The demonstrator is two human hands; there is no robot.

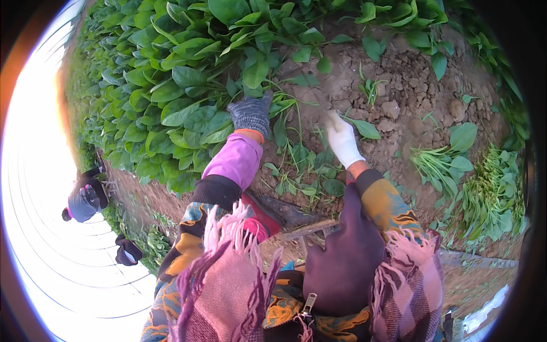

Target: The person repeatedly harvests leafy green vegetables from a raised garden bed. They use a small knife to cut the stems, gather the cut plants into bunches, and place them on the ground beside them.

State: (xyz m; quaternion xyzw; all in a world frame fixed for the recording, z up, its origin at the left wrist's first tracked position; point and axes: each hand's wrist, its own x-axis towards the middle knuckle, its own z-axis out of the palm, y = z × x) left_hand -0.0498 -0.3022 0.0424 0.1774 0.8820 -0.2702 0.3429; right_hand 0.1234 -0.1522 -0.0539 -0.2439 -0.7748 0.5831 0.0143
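My left hand (pixel 252 113), in a grey knit glove with an orange cuff, is at the edge of the dense leafy greens, which look like spinach (pixel 188 81). Its fingers are around stems at the base of the plants. To its right, my right hand (pixel 342 136) wears a white glove and grips a thin, blurred tool (pixel 319 97), whose blade end cannot be made out against the soil. Loose leaves and stems (pixel 310 164) lie on the ground between and below the hands. A cut leaf (pixel 365 128) lies beside the white glove.
Bunches of cut greens (pixel 440 164) and a larger pile (pixel 491 196) lie on the soil at the right. Below my hands are my red shoe (pixel 263 218) and a wooden frame (pixel 310 229). Other people (pixel 87 199) are at the far left, under a hooped cover.
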